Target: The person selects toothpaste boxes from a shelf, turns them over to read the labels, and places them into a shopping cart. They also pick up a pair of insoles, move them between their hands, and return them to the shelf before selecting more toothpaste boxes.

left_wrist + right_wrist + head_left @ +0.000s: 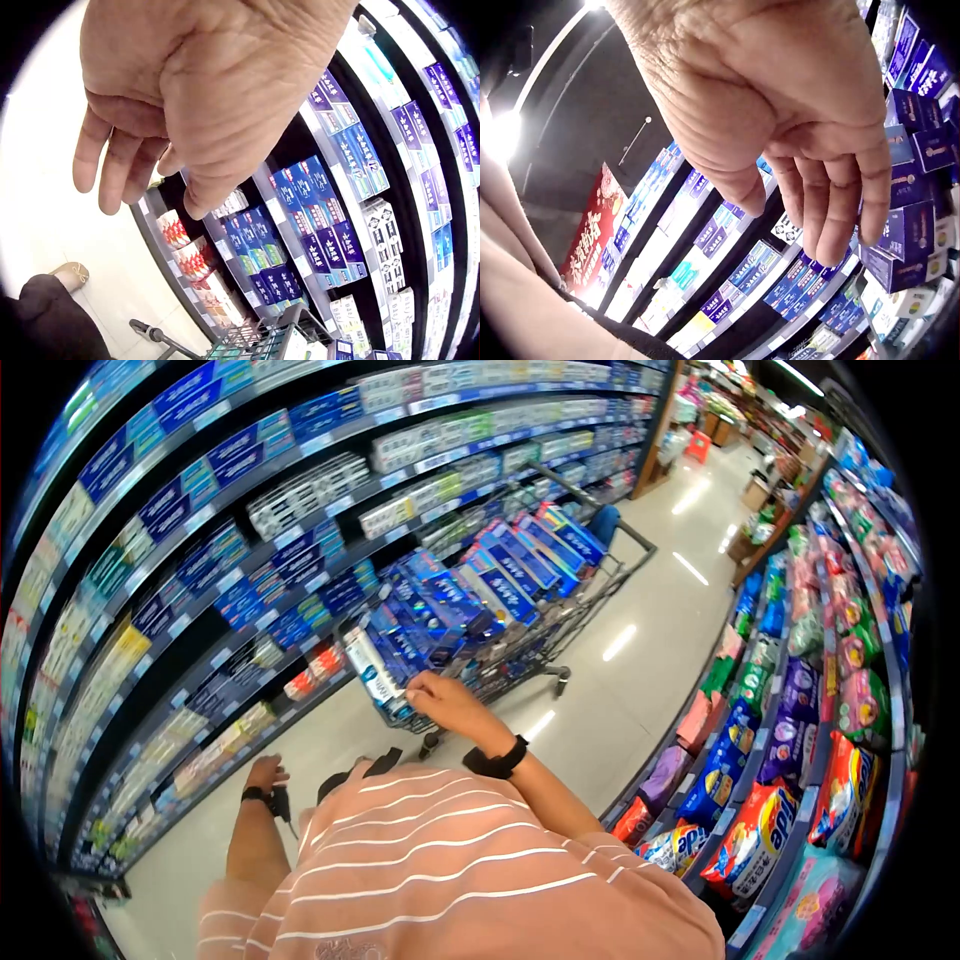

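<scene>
My right hand (455, 710) is over the near end of a shopping cart (640, 540), beside a white box (370, 660) at that end. In the right wrist view its fingers (836, 202) hang loosely bent with nothing between them, and they overlap dark blue boxes (907, 232). The cart is heaped with blue toothpaste boxes (500, 585). Low at my side, between my body and the shelves, hangs my left hand (266, 772). The left wrist view shows its fingers (112, 169) relaxed and holding nothing.
Toothpaste shelves (215, 545) run along the left, close to the cart. Across the aisle on the right, racks carry detergent bags (755, 840) and other colourful packs. The tiled floor (640, 650) stretches ahead, with a red sign (698, 445) far off.
</scene>
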